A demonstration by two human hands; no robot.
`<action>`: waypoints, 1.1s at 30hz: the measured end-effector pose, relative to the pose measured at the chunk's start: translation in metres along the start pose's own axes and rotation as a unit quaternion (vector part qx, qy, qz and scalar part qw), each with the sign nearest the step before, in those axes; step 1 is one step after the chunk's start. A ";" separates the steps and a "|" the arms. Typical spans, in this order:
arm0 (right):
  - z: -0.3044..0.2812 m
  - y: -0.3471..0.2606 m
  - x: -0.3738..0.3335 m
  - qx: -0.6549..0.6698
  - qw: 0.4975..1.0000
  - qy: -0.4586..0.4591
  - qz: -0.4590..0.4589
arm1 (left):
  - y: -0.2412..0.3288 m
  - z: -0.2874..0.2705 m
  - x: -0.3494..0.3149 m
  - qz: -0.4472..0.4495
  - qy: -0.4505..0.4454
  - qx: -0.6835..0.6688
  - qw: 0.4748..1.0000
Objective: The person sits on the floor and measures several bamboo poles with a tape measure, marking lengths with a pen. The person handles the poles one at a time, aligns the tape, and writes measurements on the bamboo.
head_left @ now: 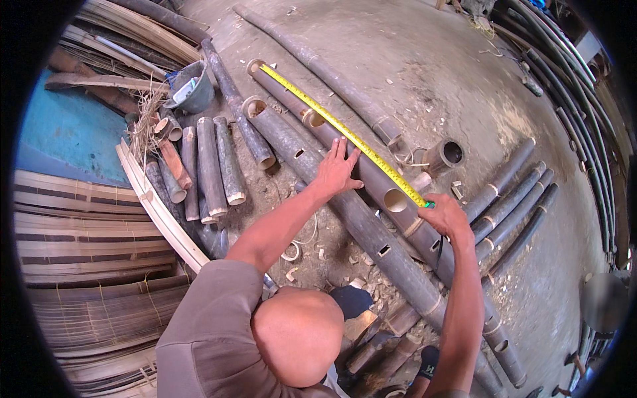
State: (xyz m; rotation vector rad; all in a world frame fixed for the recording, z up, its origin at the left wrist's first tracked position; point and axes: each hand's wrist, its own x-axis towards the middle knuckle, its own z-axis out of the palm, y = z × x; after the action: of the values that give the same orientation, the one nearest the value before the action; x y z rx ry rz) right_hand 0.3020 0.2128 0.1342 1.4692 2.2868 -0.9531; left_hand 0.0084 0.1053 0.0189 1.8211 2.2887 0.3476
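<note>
A yellow tape measure's blade [330, 119] lies stretched along a dark bamboo pole [370, 178] with rounded openings cut in it. My right hand [446, 216] is closed round the green tape case [429, 201], beside one opening. My left hand [337, 171] rests with spread fingers on the pole, its fingertips near the blade's edge. Parallel and closer to me runs a second bamboo pole [355, 215] with small rectangular slots; my left wrist passes over it. The blade's far end lies near the pole's far open end.
Short bamboo tubes [211, 169] and a grey bucket [194, 89] stand at left, near stacked bamboo slats [86, 232]. Beyond lie a long pole [318, 66] and an upright tube [443, 156]. Several thinner poles [507, 222] lie at right. Chips litter the floor.
</note>
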 end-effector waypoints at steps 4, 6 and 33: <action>0.006 0.004 0.007 -0.015 1.000 0.012 -0.002 | 0.005 0.008 -0.006 -0.005 0.037 -0.018 0.999; 0.008 0.004 0.009 -0.014 1.000 0.012 -0.009 | 0.005 0.010 -0.010 -0.007 0.045 -0.018 0.999; 0.042 0.217 -0.192 -0.079 0.987 0.112 0.089 | -0.013 0.018 -0.001 0.020 0.005 0.106 0.994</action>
State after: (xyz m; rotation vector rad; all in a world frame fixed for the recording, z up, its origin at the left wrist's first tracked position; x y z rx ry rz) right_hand 0.5753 0.1088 0.1223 1.7510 2.2703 -0.5685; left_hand 0.0023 0.1023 -0.0018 1.9685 2.3797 0.1230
